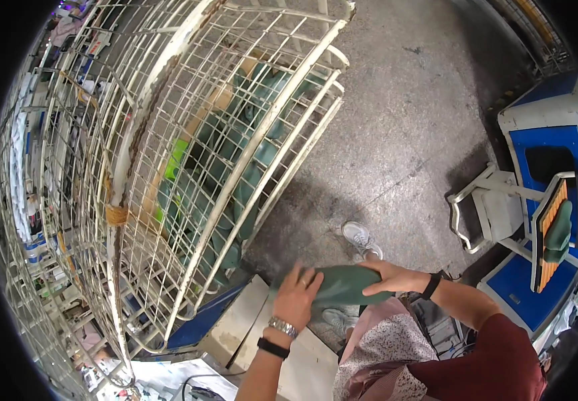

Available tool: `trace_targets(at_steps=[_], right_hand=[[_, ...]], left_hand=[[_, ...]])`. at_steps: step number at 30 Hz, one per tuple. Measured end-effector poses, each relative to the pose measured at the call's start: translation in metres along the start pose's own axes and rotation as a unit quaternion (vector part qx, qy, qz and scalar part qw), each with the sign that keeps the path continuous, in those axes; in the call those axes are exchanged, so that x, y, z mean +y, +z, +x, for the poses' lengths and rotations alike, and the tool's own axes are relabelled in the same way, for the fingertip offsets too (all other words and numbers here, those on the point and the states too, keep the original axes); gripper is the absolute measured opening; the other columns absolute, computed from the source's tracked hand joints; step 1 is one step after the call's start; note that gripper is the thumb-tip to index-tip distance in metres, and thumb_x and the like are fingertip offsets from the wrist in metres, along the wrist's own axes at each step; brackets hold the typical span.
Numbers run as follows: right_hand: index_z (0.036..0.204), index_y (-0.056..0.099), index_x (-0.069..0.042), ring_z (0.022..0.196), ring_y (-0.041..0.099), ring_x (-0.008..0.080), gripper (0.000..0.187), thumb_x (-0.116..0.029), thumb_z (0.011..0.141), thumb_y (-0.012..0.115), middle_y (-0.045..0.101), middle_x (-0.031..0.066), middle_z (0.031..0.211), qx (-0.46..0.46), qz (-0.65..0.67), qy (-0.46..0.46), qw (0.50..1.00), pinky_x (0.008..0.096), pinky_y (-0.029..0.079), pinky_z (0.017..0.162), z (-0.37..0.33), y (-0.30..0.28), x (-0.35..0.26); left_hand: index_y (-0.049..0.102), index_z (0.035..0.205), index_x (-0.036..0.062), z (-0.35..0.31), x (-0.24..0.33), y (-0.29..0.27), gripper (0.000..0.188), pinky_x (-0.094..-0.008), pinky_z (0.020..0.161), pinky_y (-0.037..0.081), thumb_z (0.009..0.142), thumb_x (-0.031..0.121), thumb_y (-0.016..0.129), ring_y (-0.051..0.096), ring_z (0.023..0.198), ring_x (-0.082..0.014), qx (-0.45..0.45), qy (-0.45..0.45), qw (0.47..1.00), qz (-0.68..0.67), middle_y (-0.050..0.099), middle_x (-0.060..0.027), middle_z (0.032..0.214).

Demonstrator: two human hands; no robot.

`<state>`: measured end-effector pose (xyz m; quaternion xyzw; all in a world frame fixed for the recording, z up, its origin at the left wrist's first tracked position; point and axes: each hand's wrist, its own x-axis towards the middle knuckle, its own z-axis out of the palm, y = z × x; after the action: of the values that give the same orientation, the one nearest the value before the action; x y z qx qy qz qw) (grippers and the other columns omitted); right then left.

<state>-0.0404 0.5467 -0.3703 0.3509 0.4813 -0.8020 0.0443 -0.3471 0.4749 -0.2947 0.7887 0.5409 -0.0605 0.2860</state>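
Dark green and smooth, a long, flexible-looking piece (346, 283) is held crosswise above the grey floor (402, 134), in front of the body. Its right end is clamped between thumb and fingers of the bare right hand (392, 278), the thumb on the near side and the fingers on the far side. Its left end is overlapped by the bare left hand (294, 295), which is blurred; whether those fingers are closed on it or merely laid against it cannot be told. With both ends attended to, the piece is probably being kept level.

To the left, a tall cage of cream-painted metal wire (123, 167) is partly filled with similar dark green pieces (219, 160), presumably heaped there so that they are contained by the mesh. Well apart to the right, one more long green piece (557, 230) is rested on an orange ribbed pad (549, 275), apparently to be kept off the floor. Clothing is covered by a pale patterned apron (396, 334), perhaps for protection.
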Motion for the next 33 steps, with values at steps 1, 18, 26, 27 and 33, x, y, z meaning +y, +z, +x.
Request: trace_targets(at_steps=[1, 18, 26, 27, 33], right_hand=[[0.152, 0.050, -0.006, 0.124, 0.060, 0.0281, 0.074, -0.031, 0.089, 0.081, 0.064, 0.0173, 0.131, -0.001, 0.000, 0.001, 1.000, 0.0376, 0.046, 0.109, 0.005, 0.000, -0.001], [0.168, 0.008, -0.013, 0.160, 0.013, 0.0317, 0.100, 0.002, 0.093, 0.071, 0.012, 0.0168, 0.174, 0.142, 0.250, -0.186, 0.939, 0.0452, 0.026, 0.128, 0.376, -0.046, -0.082], [0.103, 0.064, 0.001, 0.093, 0.064, 0.0458, 0.021, -0.015, 0.090, 0.060, 0.066, 0.0269, 0.099, 0.251, -0.337, -0.165, 0.892, 0.0568, 0.050, 0.077, 0.333, -0.001, 0.011], [0.095, 0.062, 0.002, 0.084, 0.063, 0.0461, 0.018, -0.015, 0.090, 0.059, 0.063, 0.0272, 0.087, 0.196, -0.253, -0.061, 0.945, 0.0576, 0.047, 0.074, 0.303, 0.026, 0.015], [0.109, 0.070, -0.003, 0.093, 0.071, 0.0386, 0.030, -0.022, 0.086, 0.065, 0.075, 0.0191, 0.092, -0.187, -0.394, -0.016, 0.900, 0.0497, 0.054, 0.080, 0.120, 0.154, 0.054]], left_hand=[[0.051, 0.150, 0.0077, 0.010, 0.003, -0.008, 0.080, -0.0509, 0.114, 0.043, 0.076, 0.006, 0.081, 0.045, 0.143, -0.0440, -0.001, 0.000, 1.000, -0.001, 0.053, -0.0220, 0.149], [0.050, 0.148, 0.0033, -0.226, 0.189, 0.203, 0.071, -0.0512, 0.120, 0.036, 0.088, 0.031, 0.078, 0.040, 0.144, -0.0434, -0.047, -0.492, 0.817, -0.297, 0.048, -0.0257, 0.152], [0.064, 0.134, 0.0040, -0.161, 0.195, 0.140, 0.047, -0.0487, 0.111, 0.046, 0.093, 0.026, 0.074, 0.057, 0.128, -0.0440, 0.080, -0.513, 0.788, -0.332, 0.063, -0.0262, 0.135], [0.064, 0.134, 0.0040, -0.159, 0.198, 0.136, 0.047, -0.0487, 0.111, 0.046, 0.093, 0.026, 0.074, 0.057, 0.128, -0.0440, 0.100, -0.522, 0.778, -0.335, 0.063, -0.0262, 0.135], [0.065, 0.133, 0.0147, -0.179, 0.238, 0.086, 0.052, -0.0490, 0.092, 0.056, 0.088, 0.039, 0.072, 0.071, 0.103, -0.0399, 0.151, -0.562, 0.716, -0.386, 0.075, -0.0189, 0.110]])
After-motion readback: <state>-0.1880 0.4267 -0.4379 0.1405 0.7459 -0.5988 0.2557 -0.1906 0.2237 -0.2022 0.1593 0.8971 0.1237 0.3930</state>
